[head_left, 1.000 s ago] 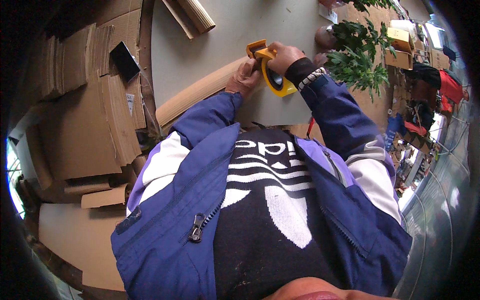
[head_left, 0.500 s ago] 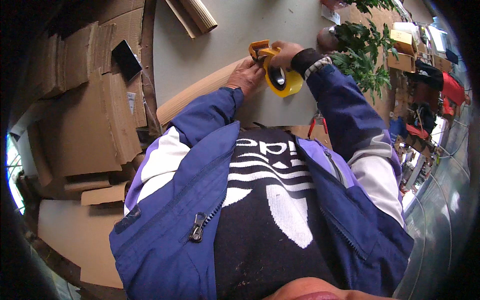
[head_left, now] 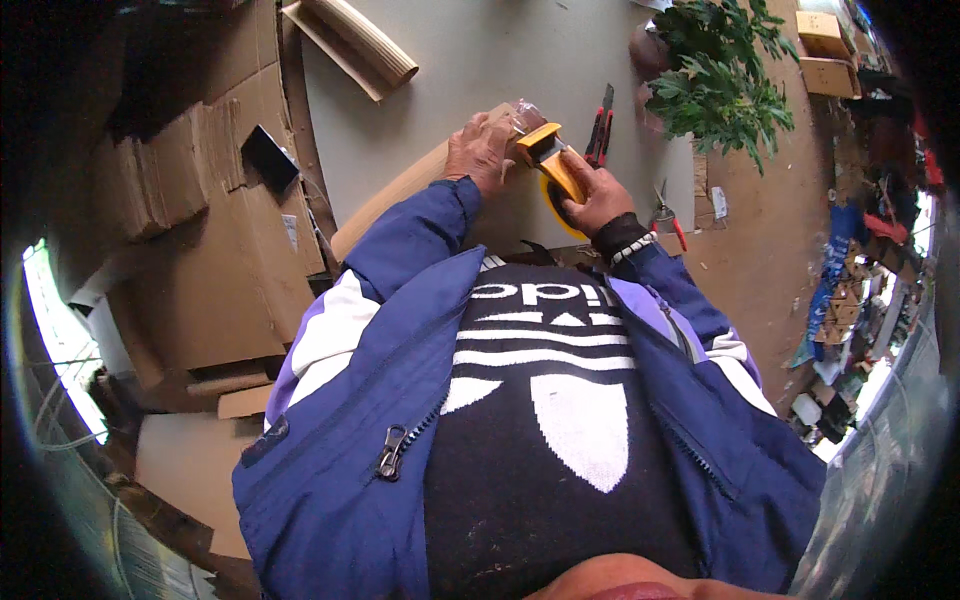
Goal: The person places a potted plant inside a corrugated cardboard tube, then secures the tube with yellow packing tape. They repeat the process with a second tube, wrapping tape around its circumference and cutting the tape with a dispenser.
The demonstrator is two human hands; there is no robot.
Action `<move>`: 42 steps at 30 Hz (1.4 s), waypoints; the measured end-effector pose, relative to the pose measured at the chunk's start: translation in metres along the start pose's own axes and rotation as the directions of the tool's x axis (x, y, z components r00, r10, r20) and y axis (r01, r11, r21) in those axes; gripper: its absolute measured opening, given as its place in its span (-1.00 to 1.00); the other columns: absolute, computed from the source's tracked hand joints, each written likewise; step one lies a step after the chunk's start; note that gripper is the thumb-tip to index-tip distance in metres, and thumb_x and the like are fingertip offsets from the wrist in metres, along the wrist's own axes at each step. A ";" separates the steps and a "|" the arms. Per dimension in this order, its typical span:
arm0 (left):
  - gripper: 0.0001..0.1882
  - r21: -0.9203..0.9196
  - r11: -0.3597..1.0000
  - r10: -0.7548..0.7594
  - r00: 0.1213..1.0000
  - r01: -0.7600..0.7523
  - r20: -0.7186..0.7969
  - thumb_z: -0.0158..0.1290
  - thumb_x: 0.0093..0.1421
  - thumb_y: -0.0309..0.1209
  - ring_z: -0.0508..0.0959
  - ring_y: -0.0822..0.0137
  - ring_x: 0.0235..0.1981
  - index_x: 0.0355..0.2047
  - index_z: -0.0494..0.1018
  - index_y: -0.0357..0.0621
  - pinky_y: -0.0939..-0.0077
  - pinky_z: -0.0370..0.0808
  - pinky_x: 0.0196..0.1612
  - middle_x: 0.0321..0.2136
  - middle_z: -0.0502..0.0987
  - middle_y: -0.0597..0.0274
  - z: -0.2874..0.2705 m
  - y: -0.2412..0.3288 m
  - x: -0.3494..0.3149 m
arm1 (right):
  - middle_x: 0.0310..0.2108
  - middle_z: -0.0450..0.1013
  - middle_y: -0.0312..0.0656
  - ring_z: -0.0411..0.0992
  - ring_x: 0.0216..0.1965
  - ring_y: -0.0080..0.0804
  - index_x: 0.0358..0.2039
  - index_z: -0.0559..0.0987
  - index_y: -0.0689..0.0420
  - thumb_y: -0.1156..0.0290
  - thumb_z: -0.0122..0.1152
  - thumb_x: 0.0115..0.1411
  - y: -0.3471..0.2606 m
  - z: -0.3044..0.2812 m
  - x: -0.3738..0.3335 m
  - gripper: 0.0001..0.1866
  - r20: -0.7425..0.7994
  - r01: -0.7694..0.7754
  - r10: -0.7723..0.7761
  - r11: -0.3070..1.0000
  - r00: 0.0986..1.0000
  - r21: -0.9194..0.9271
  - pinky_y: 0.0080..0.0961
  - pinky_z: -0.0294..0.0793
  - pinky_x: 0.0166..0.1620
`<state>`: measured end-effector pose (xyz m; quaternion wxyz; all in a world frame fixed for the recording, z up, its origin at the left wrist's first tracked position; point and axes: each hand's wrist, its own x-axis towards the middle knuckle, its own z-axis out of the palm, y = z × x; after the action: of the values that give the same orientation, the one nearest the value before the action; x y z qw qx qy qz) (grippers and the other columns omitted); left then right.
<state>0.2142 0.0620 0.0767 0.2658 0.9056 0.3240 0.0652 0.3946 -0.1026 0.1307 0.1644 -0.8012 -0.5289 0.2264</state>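
While the left hand (head_left: 480, 152) clasps the cardboard roll (head_left: 395, 198) on the table (head_left: 470, 55) (head view), the right hand (head_left: 600, 200) grips the yellow tape dispenser (head_left: 562, 175) beside its end; a slack left hold could let the roll turn.

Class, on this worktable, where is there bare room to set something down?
Widest: the grey tabletop between the cardboard channel and the leafy plant. A narrower strip runs between that channel and the cardboard roll. Crowded: around the right hand, with tape dispenser, knife and red-handled pruners close by; beyond the left edge sits stacked cardboard.
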 end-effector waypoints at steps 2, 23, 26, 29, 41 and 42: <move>-0.09 0.097 0.995 -0.019 0.999 0.016 0.029 0.36 -0.03 -0.27 0.19 -0.01 0.33 0.31 0.14 0.05 0.03 0.24 0.22 0.32 0.23 0.11 0.004 0.003 0.003 | -0.31 0.48 -0.03 0.54 -0.26 0.00 0.25 0.41 -0.37 0.14 0.35 0.00 -0.006 0.003 0.002 -0.27 0.058 -0.100 0.102 0.994 0.993 -0.034 -0.15 0.57 -0.17; 0.07 0.038 0.979 -0.200 0.908 0.200 0.369 0.45 -0.36 0.04 0.50 0.02 0.08 0.16 0.29 -0.11 0.26 0.47 0.13 0.04 0.49 0.03 0.003 -0.021 0.072 | -0.34 0.44 -0.03 0.53 -0.38 -0.03 0.17 0.50 -0.33 0.23 0.46 -0.09 0.041 -0.006 -0.095 -0.28 0.148 -0.142 0.140 0.990 0.979 0.006 -0.14 0.56 -0.31; 0.00 -0.285 0.940 -0.038 0.891 0.185 0.452 0.46 -0.38 -0.01 0.54 0.03 0.04 0.09 0.36 -0.15 0.26 0.48 0.11 -0.01 0.54 -0.02 0.006 -0.062 0.094 | -0.34 0.45 0.01 0.54 -0.30 0.06 0.13 0.49 -0.42 0.20 0.40 0.00 0.043 0.029 -0.025 -0.38 0.223 -0.179 0.188 0.982 0.957 -0.060 -0.08 0.56 -0.26; 0.02 -0.312 0.924 -0.043 0.871 0.221 0.489 0.50 -0.39 -0.04 0.53 0.03 0.06 0.11 0.36 -0.17 0.26 0.47 0.11 0.00 0.54 -0.06 0.012 -0.088 0.106 | -0.33 0.45 -0.02 0.54 -0.35 0.05 0.09 0.53 -0.43 0.17 0.37 0.00 0.037 0.038 0.017 -0.43 0.171 -0.113 0.123 0.991 0.978 -0.068 -0.09 0.56 -0.29; 0.10 -0.617 0.488 -0.245 0.775 0.617 0.582 0.43 -0.11 -0.19 0.42 0.09 0.22 0.34 0.06 -0.30 0.26 0.36 0.28 0.21 0.39 -0.04 -0.025 -0.152 0.015 | -0.39 0.40 -0.09 0.52 -0.42 -0.02 0.13 0.50 -0.39 0.28 0.42 -0.06 -0.026 0.043 0.015 -0.34 -0.006 0.151 -0.151 0.982 0.988 0.110 -0.16 0.56 -0.37; 0.15 -0.315 0.850 -0.271 0.863 0.422 0.425 0.43 -0.14 -0.12 0.35 0.04 0.26 0.36 0.03 -0.25 0.18 0.30 0.31 0.26 0.32 -0.03 -0.026 -0.139 0.009 | -0.38 0.41 -0.08 0.53 -0.42 -0.02 0.12 0.50 -0.38 0.27 0.42 -0.05 -0.039 0.046 0.030 -0.35 -0.027 0.160 -0.158 0.979 0.987 0.129 -0.16 0.56 -0.36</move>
<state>0.1366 0.1693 0.0255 0.5068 0.7532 0.4095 -0.0898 0.3500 -0.0593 0.1056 0.2384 -0.7457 -0.5739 0.2402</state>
